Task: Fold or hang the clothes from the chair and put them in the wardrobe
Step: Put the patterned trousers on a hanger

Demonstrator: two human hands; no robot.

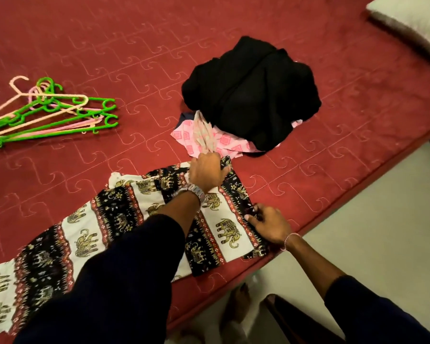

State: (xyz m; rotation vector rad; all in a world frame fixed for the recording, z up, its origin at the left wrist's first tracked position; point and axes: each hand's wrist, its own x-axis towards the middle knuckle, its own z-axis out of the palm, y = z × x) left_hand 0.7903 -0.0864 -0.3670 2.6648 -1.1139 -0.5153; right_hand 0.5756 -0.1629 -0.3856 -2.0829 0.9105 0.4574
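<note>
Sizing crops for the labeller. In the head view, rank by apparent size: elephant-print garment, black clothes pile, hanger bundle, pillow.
1. elephant-print garment, partly hidden by the left arm
2. black clothes pile
3. hanger bundle
4. pillow, cut by the frame edge, so its full size is unknown
</note>
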